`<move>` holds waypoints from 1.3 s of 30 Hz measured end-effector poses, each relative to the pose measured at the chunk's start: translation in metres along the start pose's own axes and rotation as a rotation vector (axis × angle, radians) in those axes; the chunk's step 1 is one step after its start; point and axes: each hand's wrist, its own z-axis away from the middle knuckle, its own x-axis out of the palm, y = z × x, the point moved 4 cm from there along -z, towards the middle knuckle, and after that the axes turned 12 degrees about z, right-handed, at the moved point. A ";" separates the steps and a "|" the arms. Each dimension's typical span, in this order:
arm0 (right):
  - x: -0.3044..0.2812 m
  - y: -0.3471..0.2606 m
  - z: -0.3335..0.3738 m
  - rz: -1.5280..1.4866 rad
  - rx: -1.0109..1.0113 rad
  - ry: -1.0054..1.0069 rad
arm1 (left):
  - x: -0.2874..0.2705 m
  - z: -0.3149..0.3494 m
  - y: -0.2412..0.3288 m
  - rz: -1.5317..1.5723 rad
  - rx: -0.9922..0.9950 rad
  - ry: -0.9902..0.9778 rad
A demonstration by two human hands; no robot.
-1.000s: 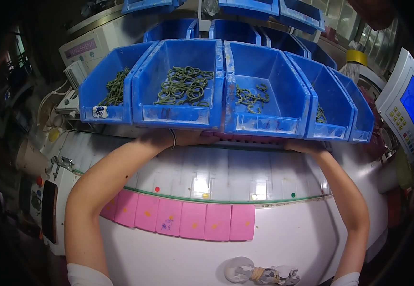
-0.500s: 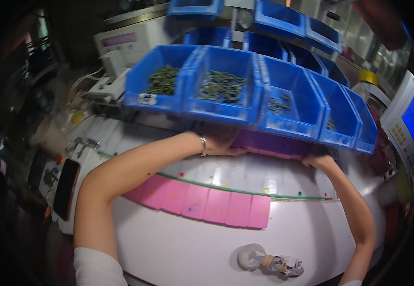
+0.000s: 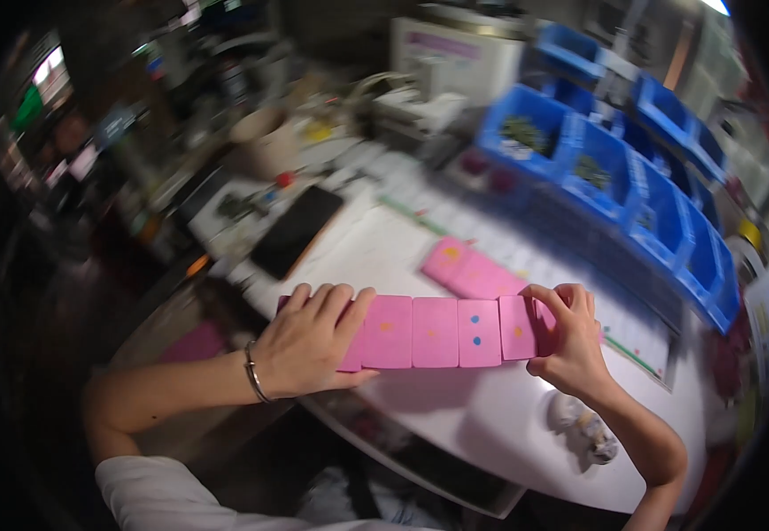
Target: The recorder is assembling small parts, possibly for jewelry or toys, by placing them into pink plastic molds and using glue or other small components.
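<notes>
A row of pink rectangular blocks [image 3: 436, 332], some marked with yellow or blue dots, is held up between my two hands, over the near edge of the white table. My left hand [image 3: 309, 341] presses on the row's left end, fingers over the top and thumb below. Closed round the right end is my right hand [image 3: 570, 341], thumb and fingers on the outermost blocks. Behind them, a second pink row [image 3: 473, 270] lies on the table, partly hidden by the held one. A grey-white lumpy bundle [image 3: 583, 429] rests by my right forearm.
Blue bins [image 3: 610, 181] with small green pieces stand in tiers at the far right. A black phone [image 3: 297, 232] lies at the table's left, near a beige tub [image 3: 265, 142]. A green strip [image 3: 637, 351] runs along the white table [image 3: 420, 398]. Below its near edge is a dark opening.
The view has swung left. Both hands have brought the pink row out from under the blue bins and toward me, to the near side of the table.
</notes>
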 end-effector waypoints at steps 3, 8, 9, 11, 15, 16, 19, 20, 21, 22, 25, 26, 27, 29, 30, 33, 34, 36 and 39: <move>0.025 -0.086 -0.011 -0.133 -0.246 -0.003 | -0.041 0.095 -0.007 -0.034 -0.212 0.021; 0.059 -0.237 -0.012 -0.107 -0.546 -0.063 | -0.078 0.241 -0.006 -0.108 -0.535 0.020; 0.072 -0.265 -0.010 -0.098 -0.585 -0.109 | -0.080 0.269 -0.006 -0.125 -0.616 0.033; 0.104 -0.313 0.002 -0.037 -0.659 -0.162 | -0.073 0.326 -0.005 -0.126 -0.764 0.048; 0.176 -0.375 0.032 -0.006 -0.728 -0.276 | -0.036 0.421 0.002 -0.113 -0.875 0.049; 0.199 -0.384 0.039 0.002 -0.715 -0.304 | -0.021 0.442 -0.001 -0.076 -0.920 0.021; 0.252 -0.390 0.048 0.023 -0.681 -0.371 | 0.022 0.473 -0.018 -0.012 -0.931 -0.019; 0.265 -0.391 0.049 0.029 -0.664 -0.423 | 0.032 0.478 -0.026 0.002 -0.903 -0.039; 0.271 -0.386 0.048 0.044 -0.646 -0.410 | 0.045 0.479 -0.036 0.018 -0.923 -0.114; 0.276 -0.381 0.048 0.053 -0.641 -0.409 | 0.050 0.479 -0.045 0.025 -0.918 -0.108; 0.274 -0.374 0.045 -0.019 -0.607 -0.407 | 0.052 0.474 -0.063 0.007 -0.849 -0.054; 0.277 -0.372 0.048 -0.017 -0.598 -0.409 | 0.053 0.475 -0.061 0.013 -0.842 -0.057; 0.280 -0.368 0.049 -0.025 -0.620 -0.363 | 0.058 0.472 -0.064 -0.005 -0.846 -0.041; 0.277 -0.365 0.047 -0.031 -0.660 -0.382 | 0.063 0.469 -0.065 -0.023 -0.857 -0.012; 0.275 -0.359 0.048 -0.004 -0.677 -0.361 | 0.066 0.466 -0.063 -0.014 -0.821 -0.009; 0.269 -0.338 0.050 0.020 -0.768 -0.254 | 0.077 0.465 -0.069 0.067 -0.931 0.027; 0.257 -0.333 0.051 0.017 -0.831 -0.198 | 0.080 0.472 -0.068 0.120 -0.961 0.041; 0.206 -0.311 0.030 -0.196 -0.929 -0.015 | 0.075 0.478 -0.065 0.090 -0.997 -0.028; 0.130 -0.223 -0.029 -0.190 -0.806 0.241 | 0.076 0.484 -0.063 0.119 -0.927 0.051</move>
